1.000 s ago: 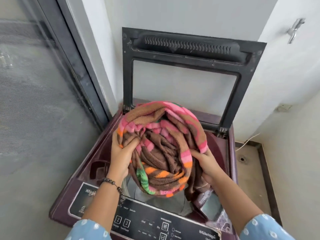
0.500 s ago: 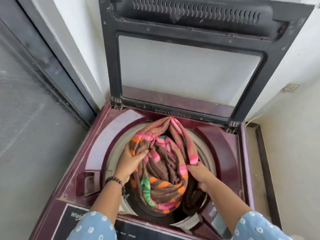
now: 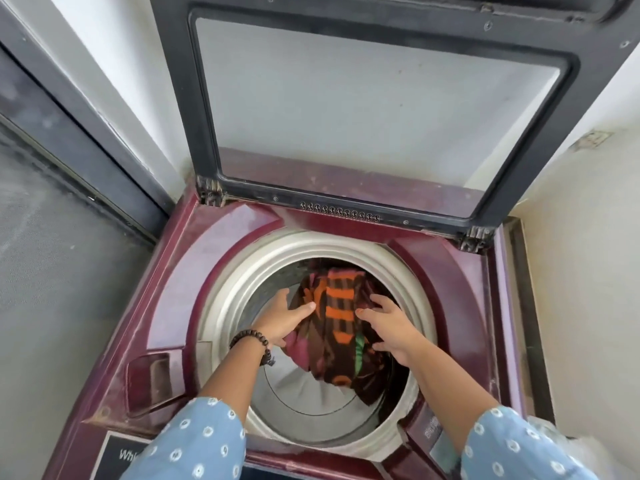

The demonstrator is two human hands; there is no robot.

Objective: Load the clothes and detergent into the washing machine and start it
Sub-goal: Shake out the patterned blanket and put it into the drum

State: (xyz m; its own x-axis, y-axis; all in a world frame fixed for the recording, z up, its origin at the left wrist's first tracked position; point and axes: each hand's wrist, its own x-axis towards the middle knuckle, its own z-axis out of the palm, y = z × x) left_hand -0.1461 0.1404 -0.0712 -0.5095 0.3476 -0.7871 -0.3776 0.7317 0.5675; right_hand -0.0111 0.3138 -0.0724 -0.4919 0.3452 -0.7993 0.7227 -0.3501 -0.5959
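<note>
- Since 0.5 s ago the striped towel (image 3: 341, 313) has dropped from the mouth of the opening to below the pale tub ring (image 3: 242, 271), and both hands have gone down with it.
- Now the towel is a dark bundle inside the drum of the washing machine (image 3: 194, 258), toward the far and right side; a bare patch of the drum floor shows near and left.
- Its long axis runs from the far rim toward the person, leaning a little to the right at the near end.
- Left hand (image 3: 282, 320) lies against the towel's left edge, thumb across the cloth and fingers behind it, loosely closed on the fold; a bead bracelet (image 3: 254, 341) sits at that wrist.
- Right hand (image 3: 391, 323) rests on the towel's right flank with fingers spread, pressing rather than pinching.
- Both hands flank the bundle about evenly, so neither is clearly nearer; the towel lies directly ahead of and below them.
- My judgement: letting go and pulling straight up is what comes next, with the lid (image 3: 377, 109) standing upright behind and out of the way.
- No detergent is visible.
</note>
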